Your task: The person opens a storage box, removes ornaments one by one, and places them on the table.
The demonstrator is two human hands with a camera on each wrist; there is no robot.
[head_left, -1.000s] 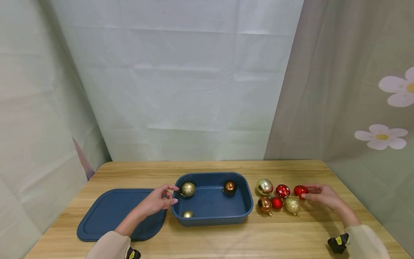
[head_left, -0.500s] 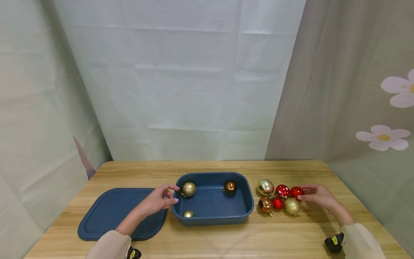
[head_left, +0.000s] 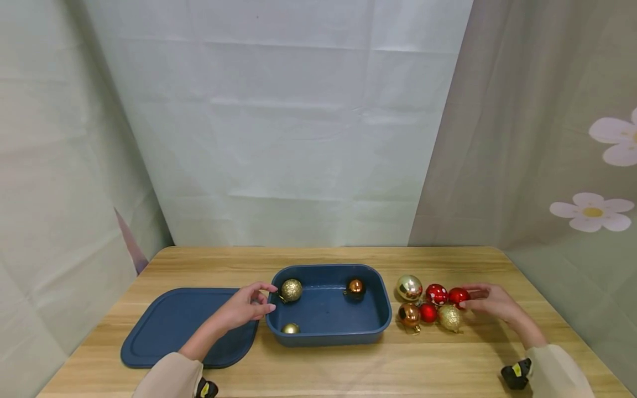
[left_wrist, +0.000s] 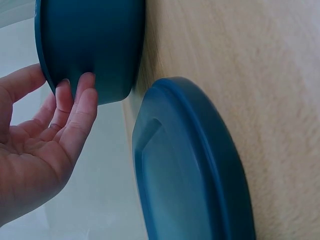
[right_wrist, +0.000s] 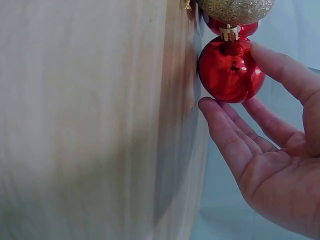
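Observation:
A dark blue box stands mid-table and holds a gold glitter bauble, a copper bauble and a small gold one. My left hand rests with straight fingers against the box's left wall. To the right of the box lies a cluster of baubles. My right hand has its thumb and fingertips on either side of the shiny red bauble, which sits on the table. A gold glitter bauble lies next to it.
The box's blue lid lies flat at the left under my left forearm. The cluster also holds a shiny gold bauble, a white-dotted red one, a copper one and a small red one. Curtains hang behind the wooden table.
My right hand and the shiny red bauble have shifted slightly left, closer to the dotted red bauble. The left hand has stayed at the box.

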